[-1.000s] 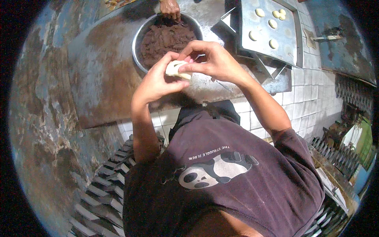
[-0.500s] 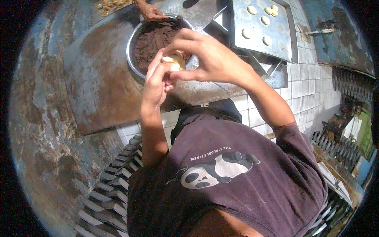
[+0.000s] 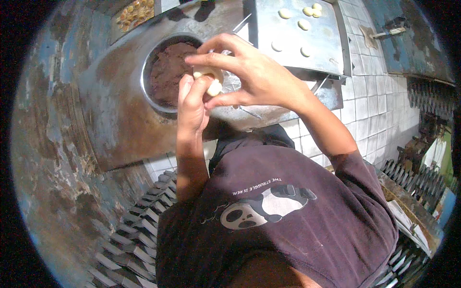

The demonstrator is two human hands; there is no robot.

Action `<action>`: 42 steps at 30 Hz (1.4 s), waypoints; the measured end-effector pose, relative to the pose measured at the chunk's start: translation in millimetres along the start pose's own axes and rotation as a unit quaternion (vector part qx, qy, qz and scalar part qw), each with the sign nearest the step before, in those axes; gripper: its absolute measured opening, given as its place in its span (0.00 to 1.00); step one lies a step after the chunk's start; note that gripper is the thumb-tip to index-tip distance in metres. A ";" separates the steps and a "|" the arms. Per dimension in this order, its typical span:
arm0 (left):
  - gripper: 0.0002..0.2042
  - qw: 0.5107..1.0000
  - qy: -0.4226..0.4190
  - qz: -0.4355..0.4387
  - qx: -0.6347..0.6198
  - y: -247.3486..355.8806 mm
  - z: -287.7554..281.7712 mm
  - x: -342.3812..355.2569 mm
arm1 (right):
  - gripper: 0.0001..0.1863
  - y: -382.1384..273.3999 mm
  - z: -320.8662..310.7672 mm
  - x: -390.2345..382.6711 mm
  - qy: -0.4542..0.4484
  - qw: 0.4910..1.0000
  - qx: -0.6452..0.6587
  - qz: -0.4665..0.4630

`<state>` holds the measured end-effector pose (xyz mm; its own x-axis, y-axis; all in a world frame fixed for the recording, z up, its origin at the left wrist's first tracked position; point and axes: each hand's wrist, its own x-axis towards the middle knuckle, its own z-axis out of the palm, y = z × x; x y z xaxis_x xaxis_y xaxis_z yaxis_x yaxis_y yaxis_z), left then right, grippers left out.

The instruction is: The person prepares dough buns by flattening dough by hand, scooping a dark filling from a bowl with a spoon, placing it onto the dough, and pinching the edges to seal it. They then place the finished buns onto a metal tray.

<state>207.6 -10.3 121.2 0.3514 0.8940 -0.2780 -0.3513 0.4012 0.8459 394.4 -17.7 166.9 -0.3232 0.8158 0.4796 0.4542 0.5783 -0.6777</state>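
- Left hand (image 3: pixel 192 103): raised, forearm upright, fingers curled round a small pale lump of dough (image 3: pixel 210 79), cupping it from below.
- Right hand (image 3: pixel 249 74): arched over from the right, thumb and fingertips pinching the same lump.
- Dough held above the rim of a round metal bowl of dark brown filling (image 3: pixel 165 72).
- Flat metal tray (image 3: pixel 326 43) beyond, carrying pale dough pieces (image 3: pixel 304 24).

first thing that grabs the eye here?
Both hands, left and right, pinch a pale dough ball at centre frame. Just behind them sits a round metal bowl of dark brown filling, and at top right a steel tray holds a few shaped dough pieces.
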 end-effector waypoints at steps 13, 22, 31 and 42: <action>0.14 0.957 0.045 0.207 0.196 -12.8 137.8 51.8 | 0.15 63.2 -58.1 -79.4 0.142 0.659 0.659 0.333; 0.15 0.965 -0.111 0.222 0.087 -71.4 240.6 79.0 | 0.11 90.0 -81.6 -111.0 0.386 0.787 0.422 0.233; 0.30 0.931 -0.187 0.295 0.106 -81.0 283.2 90.2 | 0.12 84.3 -145.3 -135.3 0.325 0.809 0.446 0.199; 0.27 0.874 -0.228 0.123 0.412 -187.9 291.0 168.1 | 0.23 154.3 -252.2 -194.1 0.077 0.921 0.106 0.366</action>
<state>585.2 6.5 47.9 0.7286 0.6848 0.0096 0.2128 -0.2397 0.9472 736.6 -86.5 109.8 0.1339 0.9872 -0.0867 0.3270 -0.1266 -0.9365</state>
